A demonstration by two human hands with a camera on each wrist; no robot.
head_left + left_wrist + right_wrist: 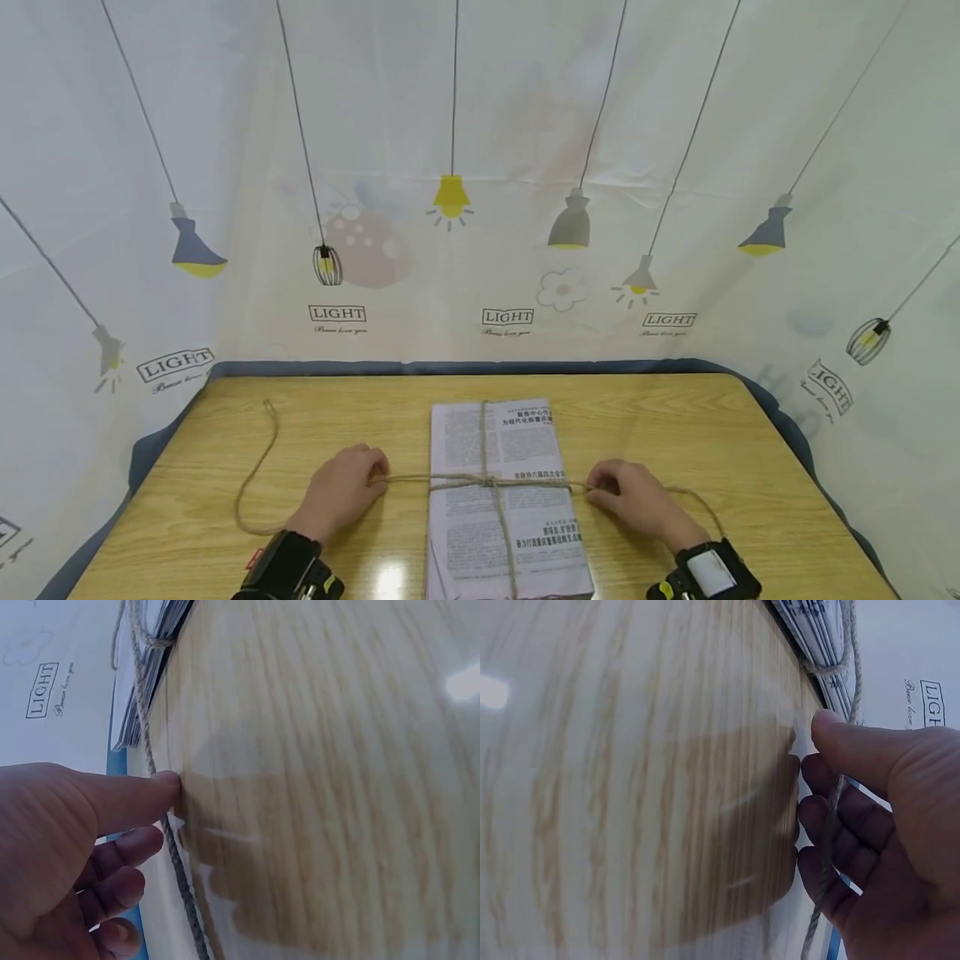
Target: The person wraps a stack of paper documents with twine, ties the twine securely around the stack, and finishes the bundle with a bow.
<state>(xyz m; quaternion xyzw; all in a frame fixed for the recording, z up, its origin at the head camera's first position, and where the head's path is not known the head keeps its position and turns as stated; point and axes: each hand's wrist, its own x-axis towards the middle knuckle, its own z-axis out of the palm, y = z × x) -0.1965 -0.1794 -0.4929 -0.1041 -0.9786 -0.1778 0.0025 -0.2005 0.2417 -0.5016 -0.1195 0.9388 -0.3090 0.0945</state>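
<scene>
A stack of folded newspapers (457, 533) lies on the table, with twine (501, 517) running lengthwise and crosswise over it. The strands cross near the middle of the top sheet. To the left of the stack, my left hand (341, 492) pinches one twine end between thumb and fingers; the left wrist view shows the twine (144, 712) passing under the thumb. On the other side my right hand (633, 498) pinches the opposite end, and the twine (829, 840) trails down across its curled fingers. Both held strands look stretched out sideways from the crossing.
The wooden table (750, 467) extends on both sides of the stack. A loose tail of twine (247, 475) curves over its left part, and a shorter tail (701, 500) lies by the right wrist. Behind the table hangs a cloth (420, 333) printed with lamps.
</scene>
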